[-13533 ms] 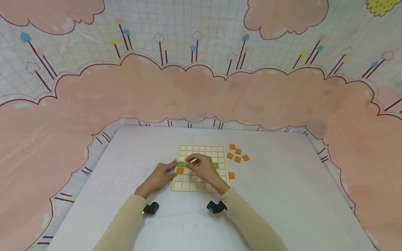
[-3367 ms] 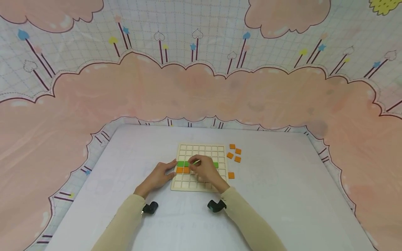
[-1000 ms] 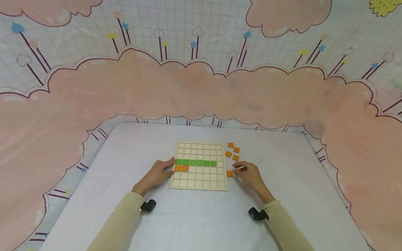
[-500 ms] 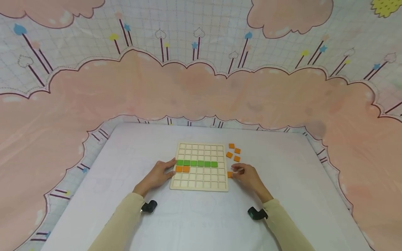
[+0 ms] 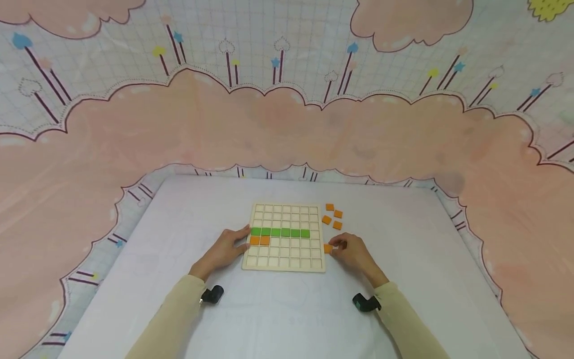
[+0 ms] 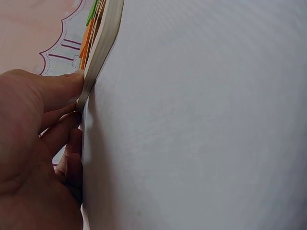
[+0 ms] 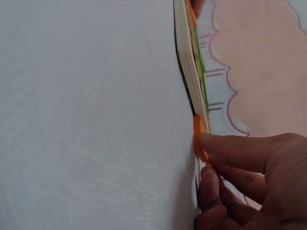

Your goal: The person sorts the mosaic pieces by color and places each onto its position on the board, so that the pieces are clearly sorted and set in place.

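Note:
A pale wooden grid board [image 5: 287,252] lies on the white table, with a row of green tiles [image 5: 285,232] across its middle. Just below that row, two orange tiles [image 5: 259,241] fill the leftmost cells. My left hand [image 5: 221,252] rests against the board's left edge, its thumb and forefinger spread apart along it; the left wrist view shows the thumb [image 6: 62,90] touching the rim. By the board's right edge, my right hand [image 5: 354,253] pinches a loose orange tile [image 7: 199,139] between thumb and forefinger. That tile sits low at the table surface.
Several loose orange tiles [image 5: 337,225] lie on the table beyond the right hand, beside the board's upper right corner. A patterned cloth [image 5: 287,124] rises behind the table [image 5: 403,224]. A black wrist camera [image 5: 365,302] hangs at each sleeve.
Since the oldest frame, a second orange tile has come onto the board and one fewer lies loose. The right hand has moved from board to right side, lately closing onto the loose tile there.

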### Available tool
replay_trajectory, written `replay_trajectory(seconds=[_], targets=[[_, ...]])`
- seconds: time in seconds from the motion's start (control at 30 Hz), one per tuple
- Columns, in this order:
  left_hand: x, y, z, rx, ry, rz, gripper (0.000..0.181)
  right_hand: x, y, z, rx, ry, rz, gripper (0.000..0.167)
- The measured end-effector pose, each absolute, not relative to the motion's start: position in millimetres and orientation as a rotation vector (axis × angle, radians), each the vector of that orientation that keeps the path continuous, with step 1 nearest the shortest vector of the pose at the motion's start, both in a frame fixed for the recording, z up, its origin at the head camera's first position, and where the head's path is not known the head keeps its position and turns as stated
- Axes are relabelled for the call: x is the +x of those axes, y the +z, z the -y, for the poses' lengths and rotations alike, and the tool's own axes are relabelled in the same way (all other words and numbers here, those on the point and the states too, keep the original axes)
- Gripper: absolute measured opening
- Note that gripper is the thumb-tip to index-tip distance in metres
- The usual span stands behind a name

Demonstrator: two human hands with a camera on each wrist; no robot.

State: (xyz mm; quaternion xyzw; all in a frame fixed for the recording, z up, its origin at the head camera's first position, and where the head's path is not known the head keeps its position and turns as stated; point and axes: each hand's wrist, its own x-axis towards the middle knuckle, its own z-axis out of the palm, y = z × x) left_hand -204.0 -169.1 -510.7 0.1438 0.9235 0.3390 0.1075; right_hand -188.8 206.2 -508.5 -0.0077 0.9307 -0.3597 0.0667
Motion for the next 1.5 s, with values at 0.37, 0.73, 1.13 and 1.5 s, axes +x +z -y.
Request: replay_trajectory(seconds=[0.37,0.73,1.13,1.5], targets=[[-205.1,-513.5,169.5,0.473,1.018,-2.72,0.055,-188.8,-509.7,-208.8,-0.038,-1.144,-2.82,0.014],[-207.1,-510.6,168.9,0.46,0.998,-2.737,0.054,-190.4,-500.7,-211.2,0.025,-1.21,-2.825,0.011],[-205.0,-511.4,168.4,0.395,1.005,-2.721,0.055,-193.7,-491.8,-212.1,-0.007,-1.316,-2.809,0.009],[-203.9,-510.5,166.8,0.367,1.027,-2.712,0.055,-199.4,-479.4,-189.8,-0.057,-1.487,-2.725,0.01]])
